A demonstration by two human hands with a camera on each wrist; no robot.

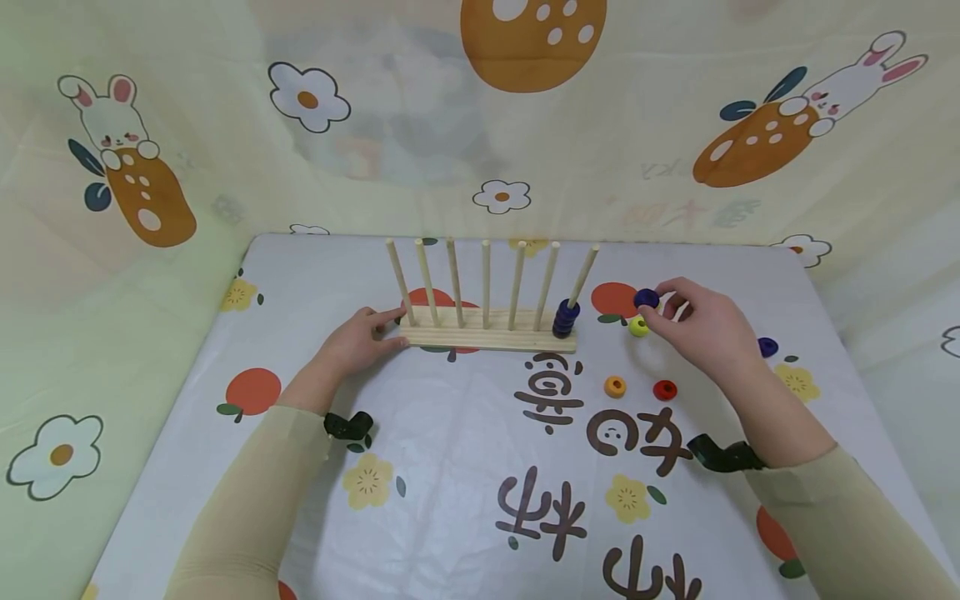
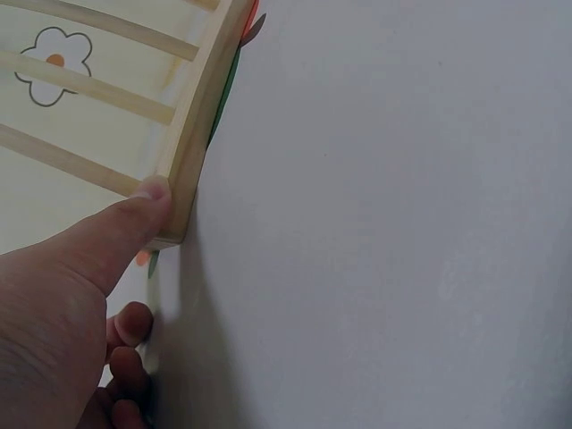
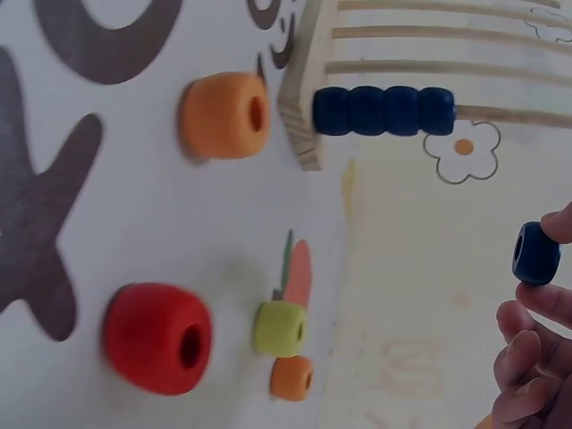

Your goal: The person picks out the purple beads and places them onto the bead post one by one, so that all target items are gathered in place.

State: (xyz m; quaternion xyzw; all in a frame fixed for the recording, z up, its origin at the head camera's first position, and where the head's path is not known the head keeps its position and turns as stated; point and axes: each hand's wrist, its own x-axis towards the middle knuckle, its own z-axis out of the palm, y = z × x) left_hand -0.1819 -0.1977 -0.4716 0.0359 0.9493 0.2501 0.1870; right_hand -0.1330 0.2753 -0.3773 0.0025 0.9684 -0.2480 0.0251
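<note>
A wooden peg rack [image 1: 487, 333] with several upright pegs stands near the table's far side. My left hand [image 1: 360, 342] grips the left end of its base, and in the left wrist view the thumb [image 2: 125, 219] lies on the wood by the end peg. Several dark blue beads [image 3: 384, 111] are stacked on the rightmost peg. To the right of the rack, raised above the table, my right hand [image 1: 701, 321] pinches another dark blue bead [image 1: 647, 299] between thumb and fingers. A yellow-green bead [image 1: 638, 327] lies just below that hand.
On the printed tablecloth [image 1: 435, 433], an orange bead [image 1: 615, 387] and a red bead [image 1: 664, 390] lie right of the rack. A second orange bead [image 3: 292, 378] sits beside the yellow-green one. Another blue bead [image 1: 767, 347] lies beyond my right wrist. A patterned curtain [image 1: 405, 158] hangs behind.
</note>
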